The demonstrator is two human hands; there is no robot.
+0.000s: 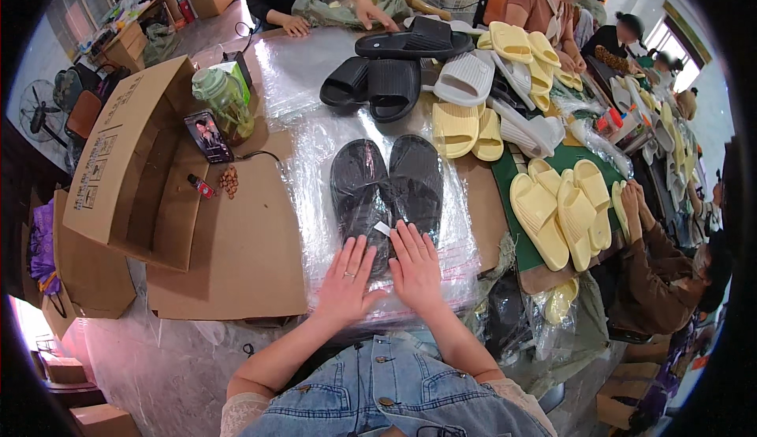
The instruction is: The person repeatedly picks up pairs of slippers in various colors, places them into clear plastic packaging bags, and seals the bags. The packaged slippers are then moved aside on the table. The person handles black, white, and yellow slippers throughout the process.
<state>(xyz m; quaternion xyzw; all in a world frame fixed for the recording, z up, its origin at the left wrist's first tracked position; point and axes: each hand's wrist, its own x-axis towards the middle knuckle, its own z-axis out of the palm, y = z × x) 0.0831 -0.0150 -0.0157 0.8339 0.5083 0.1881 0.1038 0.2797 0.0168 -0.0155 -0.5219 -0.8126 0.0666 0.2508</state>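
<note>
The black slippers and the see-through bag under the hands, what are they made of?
The black slippers look like soft moulded foam or rubber: matte, ribbed, one-piece. The bag around them looks like thin clear plastic film: glossy, wrinkled, catching light. Both hands, left hand and right hand, press flat on it.

Open carton (130,161), green bottle (223,102), yellow slippers (561,208).

A clear plastic bag (386,200) holding black slippers lies under both grips, a small white label (382,228) just beyond the fingertips. Left of the grips stands an open brown cardboard box (130,161). Beyond it leans a phone screen (207,136), dark and rectangular.
</note>
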